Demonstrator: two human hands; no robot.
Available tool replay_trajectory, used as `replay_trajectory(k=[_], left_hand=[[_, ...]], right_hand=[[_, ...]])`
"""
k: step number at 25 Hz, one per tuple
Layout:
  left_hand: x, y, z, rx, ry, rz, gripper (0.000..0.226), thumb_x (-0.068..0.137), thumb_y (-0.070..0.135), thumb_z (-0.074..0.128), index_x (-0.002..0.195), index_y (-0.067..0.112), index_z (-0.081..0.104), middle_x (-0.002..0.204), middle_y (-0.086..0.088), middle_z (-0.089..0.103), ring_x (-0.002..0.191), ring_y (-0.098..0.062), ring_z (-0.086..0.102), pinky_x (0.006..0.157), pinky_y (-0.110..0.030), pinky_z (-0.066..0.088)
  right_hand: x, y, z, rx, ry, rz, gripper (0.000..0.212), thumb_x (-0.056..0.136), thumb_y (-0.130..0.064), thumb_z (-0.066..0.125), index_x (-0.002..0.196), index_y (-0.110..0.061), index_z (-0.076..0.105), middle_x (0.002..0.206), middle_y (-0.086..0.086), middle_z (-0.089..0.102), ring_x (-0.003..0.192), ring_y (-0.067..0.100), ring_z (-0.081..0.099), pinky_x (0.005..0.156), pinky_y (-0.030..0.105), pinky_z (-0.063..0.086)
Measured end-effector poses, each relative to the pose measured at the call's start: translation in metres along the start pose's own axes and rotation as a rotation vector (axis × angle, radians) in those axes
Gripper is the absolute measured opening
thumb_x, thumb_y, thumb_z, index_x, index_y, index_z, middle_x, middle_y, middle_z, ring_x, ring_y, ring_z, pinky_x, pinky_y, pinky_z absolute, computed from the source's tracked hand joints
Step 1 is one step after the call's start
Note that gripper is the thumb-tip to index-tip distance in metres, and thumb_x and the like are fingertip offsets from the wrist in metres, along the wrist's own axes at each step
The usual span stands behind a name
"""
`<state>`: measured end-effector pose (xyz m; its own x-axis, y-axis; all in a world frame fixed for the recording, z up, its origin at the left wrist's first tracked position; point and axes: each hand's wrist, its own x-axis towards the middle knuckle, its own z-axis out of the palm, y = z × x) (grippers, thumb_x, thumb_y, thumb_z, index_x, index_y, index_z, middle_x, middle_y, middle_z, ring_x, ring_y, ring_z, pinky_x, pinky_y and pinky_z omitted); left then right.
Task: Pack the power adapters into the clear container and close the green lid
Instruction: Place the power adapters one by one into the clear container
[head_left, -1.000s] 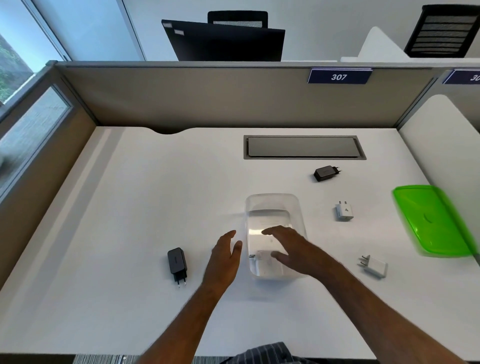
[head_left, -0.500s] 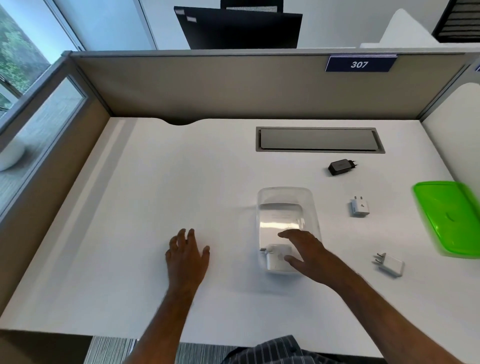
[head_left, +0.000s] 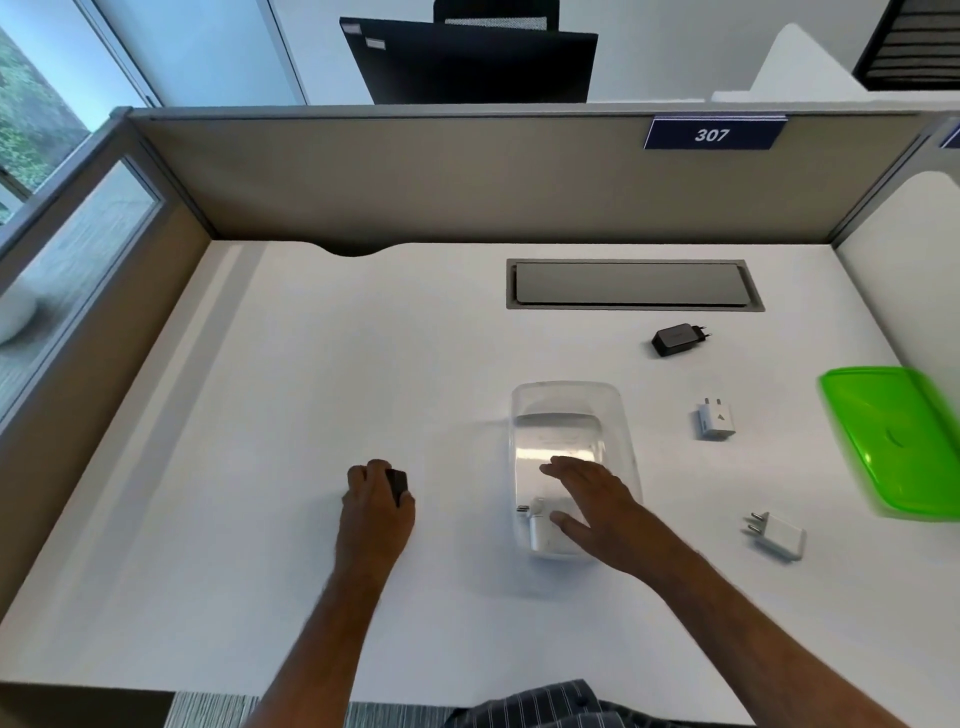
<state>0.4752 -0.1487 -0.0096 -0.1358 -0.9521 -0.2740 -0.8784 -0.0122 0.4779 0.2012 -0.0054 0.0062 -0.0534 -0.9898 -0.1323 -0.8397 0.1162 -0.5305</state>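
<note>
So, left hand: clenched on black adapter, nine o'clock of container, for packing.
Right hand: fingers spread, grasping nothing, over container; white adapter inside.
Lid: three o'clock, off.

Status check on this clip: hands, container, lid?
Left hand closing on black adapter. Right hand open over clear container, one white adapter inside. Green lid off, three adapters loose.

The container stood open on the desk. Left of it, the left hand curled over a black adapter. The right hand lay flat-fingered over its near end, above a white adapter inside. Far right of it lay the lid.
</note>
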Motion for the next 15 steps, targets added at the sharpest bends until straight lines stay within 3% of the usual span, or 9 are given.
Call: replay_trajectory(k=[4,7,8,10,12,15], left_hand=[[-0.009,0.042,-0.011,-0.191,-0.015,0.079,0.039,0.093,0.024,0.065,0.127,0.027,0.046,0.128,-0.003,0.051,0.107,-0.03,0.061,0.081,-0.044,0.059],[-0.015,0.075,-0.021,-0.424,-0.1,0.093,0.036,0.094,0.021,0.065,0.124,0.033,0.048,0.123,0.003,0.055,0.096,-0.015,0.066,0.062,-0.018,0.054],[-0.017,0.085,-0.023,-0.522,-0.131,0.085,0.035,0.095,0.019,0.066,0.123,0.032,0.049,0.121,0.005,0.058,0.091,-0.011,0.068,0.06,-0.015,0.053],[-0.022,0.103,-0.028,-0.668,-0.174,0.079,0.034,0.094,0.018,0.068,0.122,0.031,0.053,0.12,0.01,0.063,0.087,-0.007,0.07,0.07,-0.015,0.054],[-0.026,0.114,-0.028,-0.779,-0.202,0.081,0.033,0.092,0.02,0.071,0.119,0.032,0.057,0.122,0.012,0.065,0.093,-0.008,0.072,0.089,-0.028,0.057],[-0.031,0.122,-0.024,-0.854,-0.248,0.102,0.032,0.091,0.022,0.073,0.118,0.031,0.06,0.123,0.012,0.066,0.1,0.009,0.067,0.1,-0.035,0.054]], right_hand=[[0.006,-0.013,-0.006,0.116,0.024,0.007,0.051,0.097,-0.037,0.059,0.144,-0.029,0.042,0.145,-0.015,0.044,0.137,0.004,0.036,0.108,0.013,0.021],[0.012,-0.03,-0.016,0.39,-0.017,0.101,0.045,0.097,-0.037,0.059,0.139,-0.035,0.044,0.14,-0.023,0.047,0.13,-0.006,0.039,0.103,0.015,0.032],[0.016,-0.036,-0.02,0.52,-0.023,0.141,0.041,0.097,-0.037,0.059,0.136,-0.035,0.047,0.136,-0.023,0.052,0.127,-0.007,0.045,0.102,0.017,0.037],[0.023,-0.046,-0.028,0.739,-0.018,0.222,0.036,0.097,-0.037,0.06,0.132,-0.034,0.052,0.127,-0.016,0.062,0.118,-0.004,0.056,0.1,0.022,0.044],[0.029,-0.054,-0.035,0.913,-0.03,0.271,0.035,0.098,-0.037,0.06,0.132,-0.03,0.055,0.121,-0.005,0.068,0.113,0.005,0.064,0.099,0.028,0.05],[0.031,-0.06,-0.043,1.093,-0.03,0.28,0.035,0.097,-0.032,0.062,0.13,-0.02,0.058,0.118,0.009,0.069,0.107,0.02,0.07,0.093,0.037,0.057]])
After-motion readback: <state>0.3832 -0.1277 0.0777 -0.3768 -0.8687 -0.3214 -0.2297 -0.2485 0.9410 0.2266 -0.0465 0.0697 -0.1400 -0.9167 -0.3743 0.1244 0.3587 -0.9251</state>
